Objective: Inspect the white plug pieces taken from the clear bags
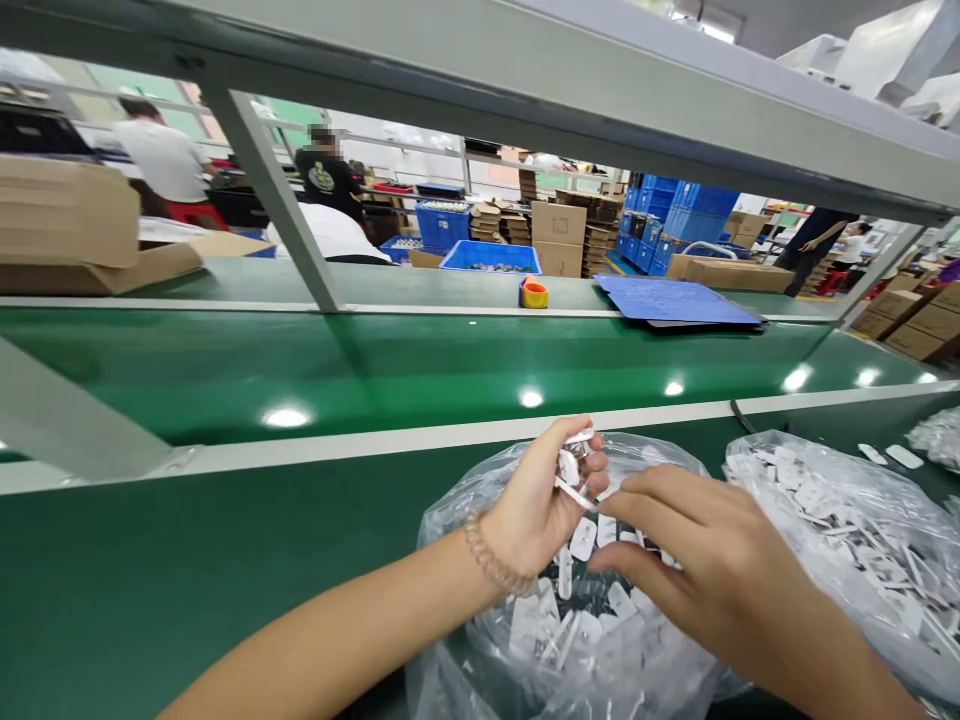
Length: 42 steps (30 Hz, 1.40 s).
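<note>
My left hand, a beaded bracelet at its wrist, is closed round several small white plastic pieces. One flat piece sticks out from its palm towards my right hand. The right thumb and fingers are apart with nothing gripped between them, and the fingertips are at or very near the end of that piece; contact is unclear. Below both hands, a clear plastic bag stands open, holding many loose white flat pieces, some oblong with small holes. My right hand hides part of the bag's contents.
Another clear bag of white pieces lies at the right, with two loose white pieces behind it. A green conveyor belt runs beyond the table. Farther are blue sheets, rolls of tape and a slanted metal post. People work in the background.
</note>
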Each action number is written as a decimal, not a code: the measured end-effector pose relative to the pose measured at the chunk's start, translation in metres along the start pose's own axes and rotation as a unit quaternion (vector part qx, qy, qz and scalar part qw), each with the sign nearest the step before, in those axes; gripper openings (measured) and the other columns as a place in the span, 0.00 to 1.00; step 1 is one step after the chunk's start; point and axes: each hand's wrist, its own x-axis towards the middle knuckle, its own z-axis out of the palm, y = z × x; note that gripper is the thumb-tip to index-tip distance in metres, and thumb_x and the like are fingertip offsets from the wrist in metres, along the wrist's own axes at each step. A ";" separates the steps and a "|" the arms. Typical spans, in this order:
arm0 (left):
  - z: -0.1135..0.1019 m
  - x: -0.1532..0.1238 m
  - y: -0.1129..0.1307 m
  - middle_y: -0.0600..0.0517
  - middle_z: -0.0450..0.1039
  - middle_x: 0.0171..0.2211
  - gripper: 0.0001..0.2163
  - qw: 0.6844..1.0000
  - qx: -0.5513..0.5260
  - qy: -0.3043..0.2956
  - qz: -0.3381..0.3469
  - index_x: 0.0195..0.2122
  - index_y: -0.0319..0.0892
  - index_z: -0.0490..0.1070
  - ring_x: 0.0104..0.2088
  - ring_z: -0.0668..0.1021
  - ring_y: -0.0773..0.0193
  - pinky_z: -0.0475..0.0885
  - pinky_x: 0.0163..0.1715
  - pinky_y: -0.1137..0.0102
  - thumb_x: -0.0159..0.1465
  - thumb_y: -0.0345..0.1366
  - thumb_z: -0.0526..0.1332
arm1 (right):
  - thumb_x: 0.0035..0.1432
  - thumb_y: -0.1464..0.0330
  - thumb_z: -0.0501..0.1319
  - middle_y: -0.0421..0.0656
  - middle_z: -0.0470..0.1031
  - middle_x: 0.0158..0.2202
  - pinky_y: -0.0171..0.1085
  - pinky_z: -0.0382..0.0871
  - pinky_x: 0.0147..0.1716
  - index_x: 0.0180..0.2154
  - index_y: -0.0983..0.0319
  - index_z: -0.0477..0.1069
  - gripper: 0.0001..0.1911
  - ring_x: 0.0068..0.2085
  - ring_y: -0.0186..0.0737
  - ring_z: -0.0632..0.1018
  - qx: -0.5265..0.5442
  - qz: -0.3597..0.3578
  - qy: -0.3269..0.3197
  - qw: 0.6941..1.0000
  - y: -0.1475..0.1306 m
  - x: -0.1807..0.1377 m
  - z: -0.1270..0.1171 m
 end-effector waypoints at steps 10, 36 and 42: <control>-0.003 -0.004 -0.011 0.55 0.66 0.25 0.07 1.000 -0.012 0.013 -0.011 0.31 0.39 0.68 0.20 0.71 0.72 0.69 0.18 0.78 0.64 0.37 0.59 | 0.63 0.79 0.58 0.43 0.77 0.35 0.33 0.71 0.34 0.38 0.63 0.71 0.07 0.34 0.35 0.79 -0.021 0.009 0.055 0.998 0.006 0.000 0.004; -0.005 -0.050 0.026 0.52 0.70 0.25 0.04 0.340 0.600 -0.197 0.697 0.38 0.39 0.69 0.23 0.65 0.68 0.62 0.23 0.72 0.63 0.26 0.59 | 0.55 0.88 0.58 0.42 0.75 0.42 0.34 0.77 0.40 0.41 0.60 0.71 0.19 0.43 0.35 0.78 0.210 0.058 0.202 0.955 0.012 -0.007 -0.003; -0.007 -0.052 0.029 0.55 0.66 0.23 0.05 0.306 0.631 -0.178 0.690 0.35 0.42 0.68 0.22 0.60 0.68 0.56 0.21 0.71 0.66 0.28 0.55 | 0.54 0.88 0.58 0.42 0.76 0.43 0.31 0.76 0.42 0.42 0.61 0.69 0.20 0.44 0.32 0.78 0.170 0.024 0.192 0.966 0.007 -0.007 -0.009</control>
